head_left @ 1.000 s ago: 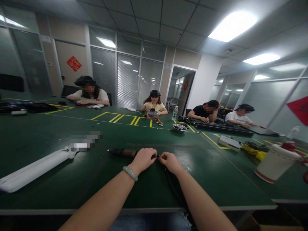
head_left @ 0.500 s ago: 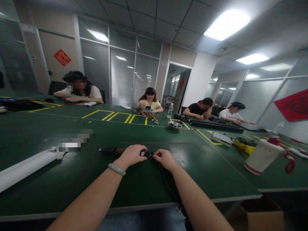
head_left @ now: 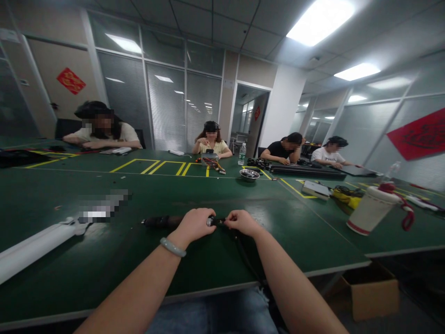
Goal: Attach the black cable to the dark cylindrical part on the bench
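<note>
Black tool, one, slim and rod-shaped: lies on the green table, back from its near edge and roughly in line with it, narrow tip to the left. Left hand: fingers curled over the tool, presumably to steady it against the tabletop. Right hand: thumb and fingertips pinched together on the small dark part at the tool's right end, likely for fine handling; whether they grip tool or cable is too small to tell. Cable, black: runs from beneath the right hand to the near edge, its slack probably sparing the tool any pull. Long white object: left, apart from the hands. Metal bowl: toward the far edge. White cup: right, well apart, perhaps against spills.
</note>
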`<act>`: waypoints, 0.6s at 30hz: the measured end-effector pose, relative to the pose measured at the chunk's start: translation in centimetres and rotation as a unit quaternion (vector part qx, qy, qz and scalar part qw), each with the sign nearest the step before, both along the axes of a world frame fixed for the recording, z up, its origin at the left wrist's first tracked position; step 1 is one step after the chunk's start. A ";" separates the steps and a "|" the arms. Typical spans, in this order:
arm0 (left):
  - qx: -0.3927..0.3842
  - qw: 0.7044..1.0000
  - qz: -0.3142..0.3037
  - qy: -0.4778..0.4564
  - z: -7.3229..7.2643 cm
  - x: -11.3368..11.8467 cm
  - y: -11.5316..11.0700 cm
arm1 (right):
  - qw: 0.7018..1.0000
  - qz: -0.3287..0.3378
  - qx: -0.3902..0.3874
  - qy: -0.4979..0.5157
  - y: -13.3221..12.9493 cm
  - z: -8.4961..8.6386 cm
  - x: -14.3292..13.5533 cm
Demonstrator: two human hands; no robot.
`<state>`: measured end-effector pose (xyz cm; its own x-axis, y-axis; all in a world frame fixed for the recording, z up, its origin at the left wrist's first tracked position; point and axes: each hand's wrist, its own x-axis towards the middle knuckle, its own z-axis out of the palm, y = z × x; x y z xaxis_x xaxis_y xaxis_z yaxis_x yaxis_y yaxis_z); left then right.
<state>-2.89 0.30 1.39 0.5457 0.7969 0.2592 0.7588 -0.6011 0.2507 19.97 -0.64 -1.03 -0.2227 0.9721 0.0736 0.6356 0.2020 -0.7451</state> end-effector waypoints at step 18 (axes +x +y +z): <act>0.034 0.999 -0.034 -0.006 -0.7 2.1 -0.9 | 1.000 0.005 0.014 0.008 0.1 -0.4 -0.1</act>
